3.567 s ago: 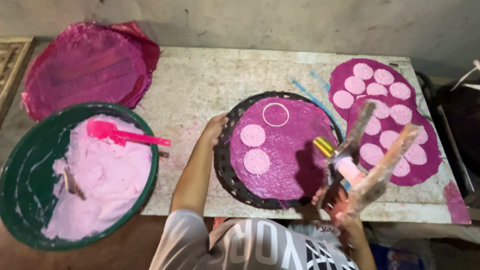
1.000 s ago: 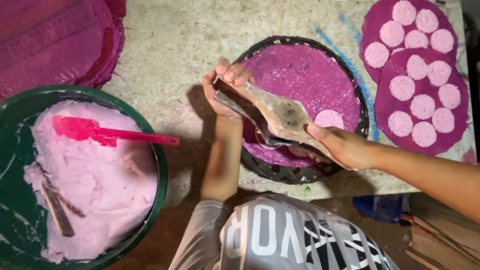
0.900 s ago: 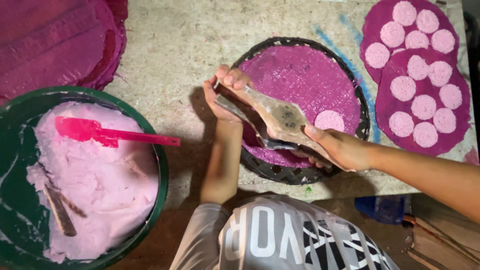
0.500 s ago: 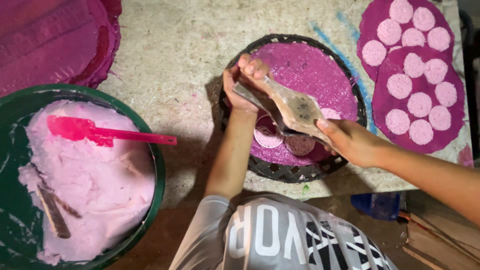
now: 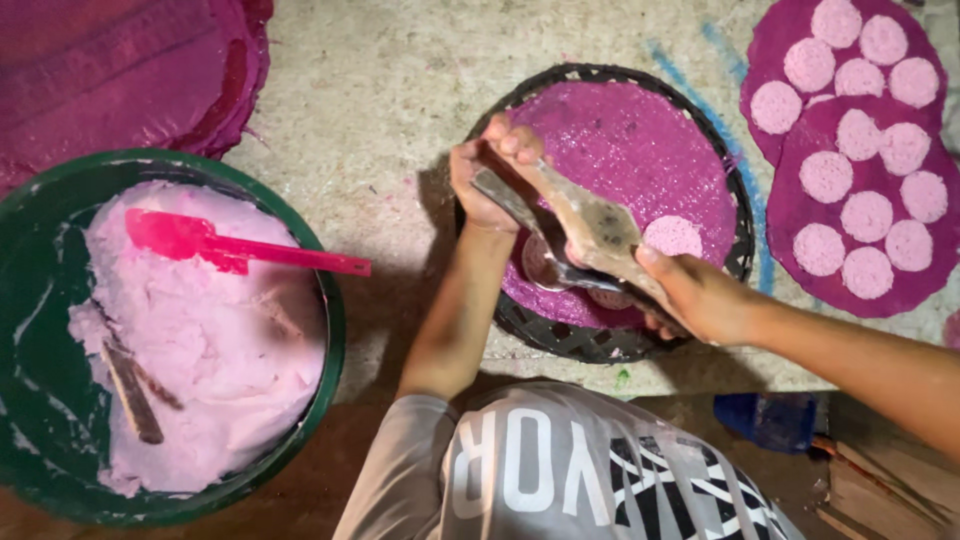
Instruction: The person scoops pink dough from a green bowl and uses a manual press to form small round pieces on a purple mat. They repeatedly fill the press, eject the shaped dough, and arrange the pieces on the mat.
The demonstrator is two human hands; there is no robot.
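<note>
My left hand (image 5: 487, 172) grips the upper end of a flat wooden paddle tool (image 5: 592, 226), and my right hand (image 5: 702, 297) grips its lower end. Under the paddle runs a metal strip (image 5: 508, 200) that ends in a round ring mould (image 5: 541, 266). The tool lies slanted over a black woven tray (image 5: 560, 335) lined with a purple sheet (image 5: 630, 150). One pink round disc (image 5: 672, 237) lies on the sheet just right of the paddle. Another disc shows partly beneath the tool.
A green basin (image 5: 330, 330) at the left holds pink dough (image 5: 200, 340), a red spatula (image 5: 240, 252) and a wooden stick (image 5: 130, 392). Stacked purple sheets (image 5: 120, 70) lie at the top left. Purple sheets with several pink discs (image 5: 860, 180) lie at the right on the stone table (image 5: 380, 90).
The tool was first raised in my right hand at the tray's right side. Both hands now hold it over the tray, and it has shifted slightly up and right in the last second.
</note>
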